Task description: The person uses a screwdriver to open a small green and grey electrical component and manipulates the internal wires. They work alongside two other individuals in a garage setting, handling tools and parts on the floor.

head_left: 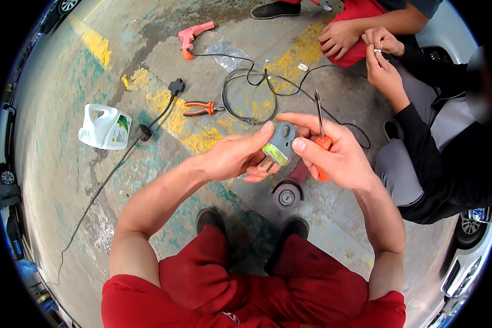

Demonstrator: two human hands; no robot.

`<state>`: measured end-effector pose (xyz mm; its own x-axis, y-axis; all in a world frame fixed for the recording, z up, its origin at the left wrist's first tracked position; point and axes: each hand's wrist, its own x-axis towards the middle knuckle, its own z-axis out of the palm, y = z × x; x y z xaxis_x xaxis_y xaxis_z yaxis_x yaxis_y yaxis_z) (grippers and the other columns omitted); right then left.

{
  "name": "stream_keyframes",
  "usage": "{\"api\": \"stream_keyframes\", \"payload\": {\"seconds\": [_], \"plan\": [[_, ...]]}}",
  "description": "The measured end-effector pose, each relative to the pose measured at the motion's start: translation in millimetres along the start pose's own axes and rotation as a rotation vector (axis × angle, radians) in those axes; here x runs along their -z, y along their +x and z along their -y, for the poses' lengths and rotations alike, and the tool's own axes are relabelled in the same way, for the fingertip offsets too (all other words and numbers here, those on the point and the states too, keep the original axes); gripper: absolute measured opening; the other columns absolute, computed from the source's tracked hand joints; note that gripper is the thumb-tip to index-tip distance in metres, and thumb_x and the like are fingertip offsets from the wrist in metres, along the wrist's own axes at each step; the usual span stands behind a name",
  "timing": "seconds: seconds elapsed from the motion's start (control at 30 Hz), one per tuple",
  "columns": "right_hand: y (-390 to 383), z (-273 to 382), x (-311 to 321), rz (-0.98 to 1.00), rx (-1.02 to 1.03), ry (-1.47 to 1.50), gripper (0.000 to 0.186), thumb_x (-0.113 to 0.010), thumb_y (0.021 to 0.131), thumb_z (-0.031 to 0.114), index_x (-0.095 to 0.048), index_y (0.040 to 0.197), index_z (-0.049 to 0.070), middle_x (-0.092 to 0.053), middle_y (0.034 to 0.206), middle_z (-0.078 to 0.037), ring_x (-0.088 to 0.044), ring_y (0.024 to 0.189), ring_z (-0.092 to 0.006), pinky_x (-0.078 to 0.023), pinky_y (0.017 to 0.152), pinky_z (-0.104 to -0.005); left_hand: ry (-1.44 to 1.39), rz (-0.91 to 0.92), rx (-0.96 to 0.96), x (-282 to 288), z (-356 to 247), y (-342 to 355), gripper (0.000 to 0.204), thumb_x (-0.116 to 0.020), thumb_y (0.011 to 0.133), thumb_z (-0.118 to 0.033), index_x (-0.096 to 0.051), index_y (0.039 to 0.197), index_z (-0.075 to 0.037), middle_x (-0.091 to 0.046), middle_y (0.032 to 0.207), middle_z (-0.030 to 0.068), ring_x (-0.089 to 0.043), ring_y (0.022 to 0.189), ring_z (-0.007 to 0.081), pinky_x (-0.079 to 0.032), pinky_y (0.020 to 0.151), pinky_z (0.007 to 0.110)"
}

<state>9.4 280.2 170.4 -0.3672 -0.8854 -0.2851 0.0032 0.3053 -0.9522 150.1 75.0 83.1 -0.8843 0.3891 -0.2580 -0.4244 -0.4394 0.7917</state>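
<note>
1. Plug (283,141): ahead of you, between left hand (232,156) and right hand (336,156), gripped by the left.
2. Screwdriver (323,143): in your right hand, right of the plug, tip away from you.
3. Angle grinder (288,194): on the floor (60,180), ahead of your right shoe (295,227).
4. Pliers (201,108): on the floor beyond your left hand, just left of the coiled cable (224,90).
5. Jug (106,128): farther left; inline block (144,132) just right of it.
6. Pistol-grip tool (188,39): far ahead, left of the plastic bag (228,54).
7. Co-worker (421,136): to your right; second co-worker (388,24) farther ahead.
</note>
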Motion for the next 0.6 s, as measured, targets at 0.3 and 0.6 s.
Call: {"api": "stream_keyframes", "payload": {"seconds": [0.3, 0.6], "plan": [[-1.3, 3.0, -4.1, -0.077, 0.039, -0.065, 0.044, -0.073, 0.104, 0.017, -0.061, 0.145, 0.007, -0.061, 0.102, 0.0, -0.054, 0.068, -0.0022, -0.045, 0.056, -0.022, 0.181, -0.108, -0.047, -4.5, -15.6, -2.2, 0.071, -0.029, 0.112, -0.07, -0.058, 0.104, -0.006, -0.05, 0.079, 0.0009, -0.04, 0.064, 0.011, -0.036, 0.059, 0.029], [-6.5, 6.9, -8.0, -0.161, 0.002, 0.06, 0.048, -0.082, 0.096, 0.011, -0.062, 0.138, 0.004, -0.06, 0.109, 0.0, -0.051, 0.073, -0.0027, -0.045, 0.063, -0.0224, 0.41, -0.188, -0.193, -18.2, -20.0, -7.6, 0.06, -0.041, 0.115, -0.054, -0.057, 0.145, -0.004, -0.057, 0.095, -0.0013, -0.048, 0.08, 0.0079, -0.041, 0.07, 0.026]]}}
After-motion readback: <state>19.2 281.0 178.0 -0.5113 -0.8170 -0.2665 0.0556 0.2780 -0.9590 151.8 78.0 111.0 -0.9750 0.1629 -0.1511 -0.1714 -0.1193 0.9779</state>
